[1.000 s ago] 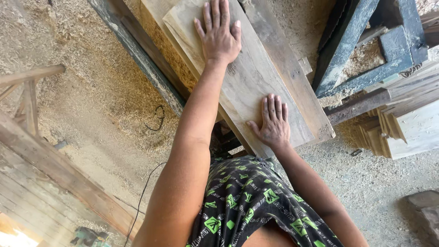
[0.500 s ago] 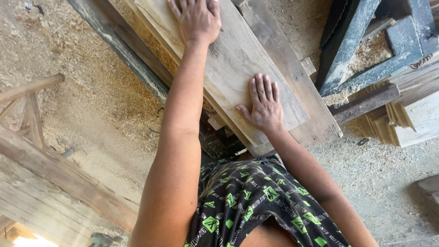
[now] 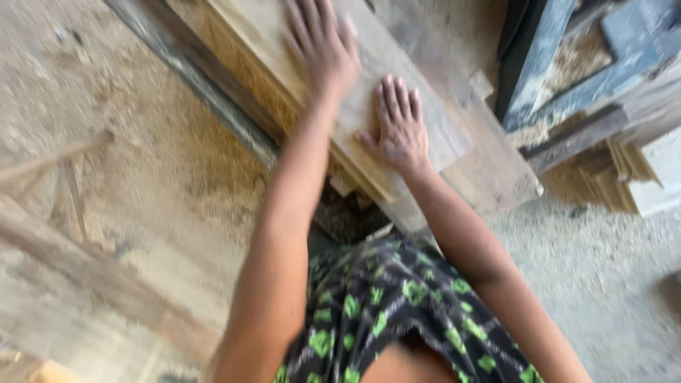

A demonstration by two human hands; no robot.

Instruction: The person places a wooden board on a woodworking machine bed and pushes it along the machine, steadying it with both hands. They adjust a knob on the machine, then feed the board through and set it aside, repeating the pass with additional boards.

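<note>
My left hand (image 3: 323, 42) lies flat, fingers spread, on a pale wooden plank (image 3: 440, 128) that runs from the top centre down to the right. My right hand (image 3: 399, 124) presses flat on the same plank, just below and right of the left hand. The plank rests on a stack of other boards (image 3: 489, 177) over a dark frame (image 3: 206, 85). Neither hand holds anything. The frame is blurred by motion.
Sawdust covers the floor (image 3: 156, 156) on the left. Blue-painted timber pieces (image 3: 539, 57) stand at the upper right, with thin wood offcuts (image 3: 631, 170) beside them. A wooden beam (image 3: 92, 284) crosses the lower left. Grey ground (image 3: 610, 284) lies at the right.
Both hands have slid up the plank away from me, and the plank has moved with them. The view has closed in and blurred.
</note>
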